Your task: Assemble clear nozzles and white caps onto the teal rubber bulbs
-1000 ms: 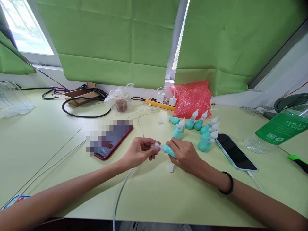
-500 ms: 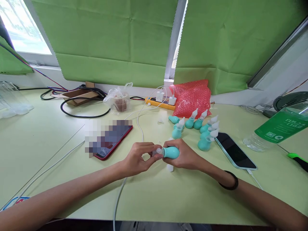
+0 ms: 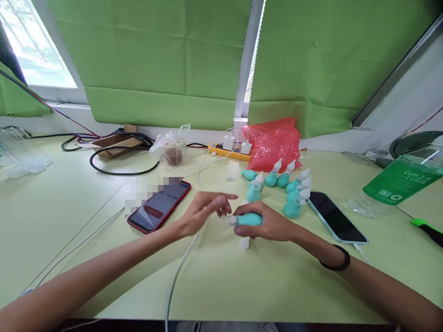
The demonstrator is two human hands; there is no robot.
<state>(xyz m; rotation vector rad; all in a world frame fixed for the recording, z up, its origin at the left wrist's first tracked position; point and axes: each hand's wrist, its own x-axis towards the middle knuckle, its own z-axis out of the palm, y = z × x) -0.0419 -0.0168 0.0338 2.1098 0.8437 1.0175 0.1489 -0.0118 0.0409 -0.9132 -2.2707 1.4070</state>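
Note:
My right hand [image 3: 265, 221] is wrapped round a teal nasal aspirator bulb [image 3: 249, 219], held level with its clear tip [image 3: 228, 220] pointing left. My left hand [image 3: 204, 210] is beside that tip, index finger stretched out and the other fingers partly curled; nothing shows in it. A small white translucent piece [image 3: 244, 243] lies on the table just under my right hand. Behind my hands, several teal aspirators with pale tips [image 3: 292, 207] stand in a loose group. One teal bulb [image 3: 249, 174] lies on its side there.
A red-cased phone [image 3: 159, 207] lies left and another phone [image 3: 337, 216] right, on a charging cable. A green-labelled bottle [image 3: 401, 182] lies at the right. A red bubble-wrap pouch [image 3: 275, 145] and an orange power strip [image 3: 230, 151] are at the back. A white cable [image 3: 180, 272] crosses the table.
My left hand has let go of the aspirator's tip end, and its fingers have opened and lifted. The tip shows more fully now. My right hand still holds the bulb.

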